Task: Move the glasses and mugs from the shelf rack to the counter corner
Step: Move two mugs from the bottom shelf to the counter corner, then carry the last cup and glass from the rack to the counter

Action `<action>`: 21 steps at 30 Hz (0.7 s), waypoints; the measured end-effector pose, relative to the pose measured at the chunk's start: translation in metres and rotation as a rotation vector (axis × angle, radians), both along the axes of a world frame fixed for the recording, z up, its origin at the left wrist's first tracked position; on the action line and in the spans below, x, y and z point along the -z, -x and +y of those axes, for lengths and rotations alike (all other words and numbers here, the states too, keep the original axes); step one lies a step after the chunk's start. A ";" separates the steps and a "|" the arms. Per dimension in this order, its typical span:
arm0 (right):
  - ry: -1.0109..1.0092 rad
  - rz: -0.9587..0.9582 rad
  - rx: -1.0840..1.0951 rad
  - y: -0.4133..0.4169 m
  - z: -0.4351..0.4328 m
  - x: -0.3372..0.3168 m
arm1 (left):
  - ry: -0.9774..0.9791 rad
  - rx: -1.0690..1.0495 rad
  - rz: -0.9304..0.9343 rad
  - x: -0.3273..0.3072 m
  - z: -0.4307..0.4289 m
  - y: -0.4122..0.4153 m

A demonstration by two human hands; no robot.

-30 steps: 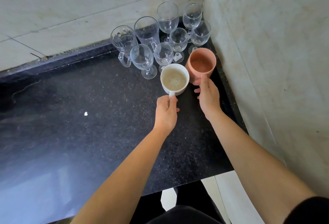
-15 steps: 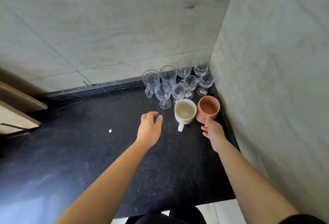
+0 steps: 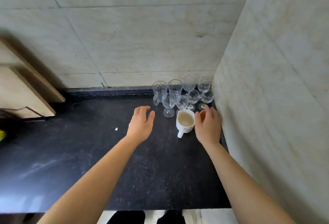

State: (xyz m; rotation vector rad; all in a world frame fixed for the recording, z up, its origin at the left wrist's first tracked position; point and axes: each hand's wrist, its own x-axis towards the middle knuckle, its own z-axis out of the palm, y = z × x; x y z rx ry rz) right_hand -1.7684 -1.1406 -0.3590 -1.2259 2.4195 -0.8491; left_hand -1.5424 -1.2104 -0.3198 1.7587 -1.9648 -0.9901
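Observation:
A white mug point(image 3: 185, 121) stands on the black counter point(image 3: 106, 161) near the corner, its handle pointing toward me. Right of it a pink mug point(image 3: 202, 115) shows only as a sliver under my right hand point(image 3: 208, 126), which spreads over it with fingers apart; whether it touches the mug is unclear. My left hand point(image 3: 141, 124) hovers open above the counter, left of the white mug and apart from it. Behind the mugs, several clear stemmed glasses point(image 3: 193, 97) and a handled glass mug point(image 3: 159, 90) crowd the corner.
Marble walls close the corner at the back and right point(image 3: 267, 99). A wooden cabinet edge point(image 3: 26, 90) juts in at the left. A small white crumb point(image 3: 116, 129) lies on the counter and a yellow-green thing point(image 3: 1, 135) peeks in at the left edge.
My left hand has let go of the white mug's handle and drawn back to the left, fingers open. My right hand has shifted from the pink mug's near side to over it. The view has pulled back.

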 end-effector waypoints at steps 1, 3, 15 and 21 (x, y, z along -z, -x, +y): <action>0.019 0.070 -0.058 -0.009 -0.011 -0.014 | 0.057 -0.021 -0.010 -0.012 -0.002 -0.011; 0.065 0.145 -0.186 -0.033 -0.036 -0.039 | 0.190 -0.077 -0.051 -0.036 -0.001 -0.043; 0.490 0.276 -0.971 -0.333 -0.058 -0.141 | 0.588 -0.701 -0.413 -0.130 0.132 -0.333; 0.669 0.239 -1.226 -0.534 0.024 -0.178 | 0.615 -0.924 -0.532 -0.157 0.281 -0.497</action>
